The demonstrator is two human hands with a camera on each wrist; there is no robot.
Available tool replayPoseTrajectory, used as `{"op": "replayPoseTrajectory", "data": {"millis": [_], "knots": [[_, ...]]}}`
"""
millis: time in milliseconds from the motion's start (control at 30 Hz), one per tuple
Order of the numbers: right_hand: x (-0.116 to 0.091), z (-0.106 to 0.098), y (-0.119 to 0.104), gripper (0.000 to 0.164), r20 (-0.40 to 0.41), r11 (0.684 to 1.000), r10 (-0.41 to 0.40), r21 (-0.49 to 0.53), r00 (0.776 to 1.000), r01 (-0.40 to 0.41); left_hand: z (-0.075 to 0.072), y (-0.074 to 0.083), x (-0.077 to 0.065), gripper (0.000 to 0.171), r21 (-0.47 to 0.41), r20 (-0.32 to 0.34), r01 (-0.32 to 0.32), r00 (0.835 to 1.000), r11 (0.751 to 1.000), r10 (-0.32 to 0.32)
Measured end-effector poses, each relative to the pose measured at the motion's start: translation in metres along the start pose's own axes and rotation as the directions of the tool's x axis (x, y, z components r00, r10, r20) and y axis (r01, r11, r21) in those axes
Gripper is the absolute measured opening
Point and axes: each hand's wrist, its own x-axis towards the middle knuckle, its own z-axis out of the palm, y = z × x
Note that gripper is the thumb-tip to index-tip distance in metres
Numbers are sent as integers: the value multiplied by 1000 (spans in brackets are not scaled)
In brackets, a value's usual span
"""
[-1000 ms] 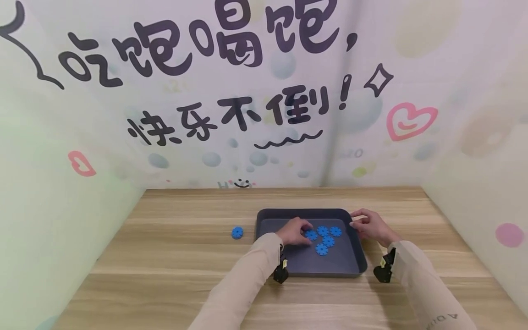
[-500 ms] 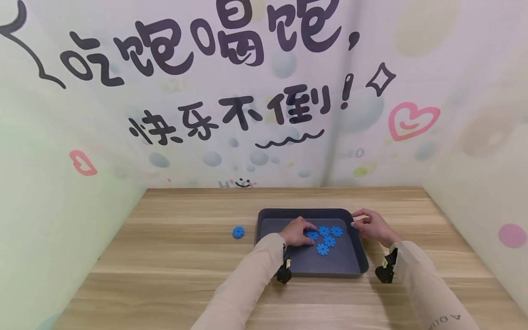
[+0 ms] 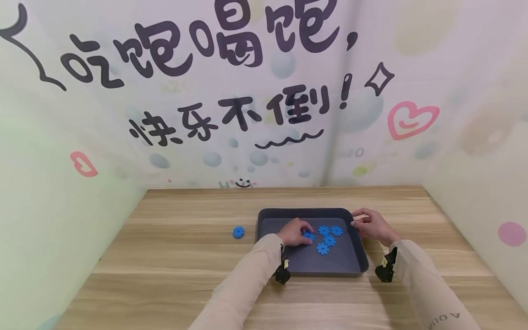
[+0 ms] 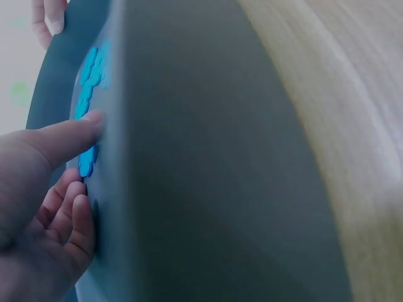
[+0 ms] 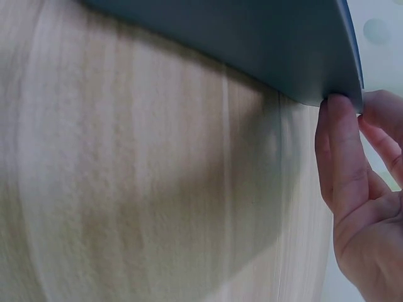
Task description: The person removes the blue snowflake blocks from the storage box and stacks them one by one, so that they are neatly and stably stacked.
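Observation:
My left hand (image 3: 294, 233) is over the tray's left half and pinches a blue notched plastic disc (image 3: 308, 236) between thumb and fingers. In the left wrist view, that disc (image 4: 87, 162) shows between the thumb and the curled fingertips. Several more blue discs (image 3: 329, 240) lie flat close together in the dark grey tray (image 3: 313, 266), just right of this hand. At the tray's far right corner, my right hand (image 3: 374, 227) holds the rim. The right wrist view has its fingers (image 5: 345, 135) against the tray's outer wall (image 5: 252, 44).
One more blue disc (image 3: 238, 232) lies on the wooden table (image 3: 177, 256), left of the tray. A printed cloth wall (image 3: 198, 160) rises behind the table, and side walls stand left and right.
My left hand has closed on one disc and drawn it slightly left, apart from the others. The right hand stays at the tray's corner.

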Motion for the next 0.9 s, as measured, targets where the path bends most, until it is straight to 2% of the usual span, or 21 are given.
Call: {"op": "replayPoseTrajectory", "data": {"millis": [300,733,900], "knots": [[1,1,0,33,0,1000,-4,5,1000,4,-5,0,-1,34,-90,44,50,998,995,-46],[0,1,1,34,0,1000,-12,20,1000,12,-3,0,-4,29,-105,10,115,993,988,-115],[0,2,0,34,0,1000,-16,14,1000,16,-7,1,-9,28,-139,10,129,992,982,-129]]}}
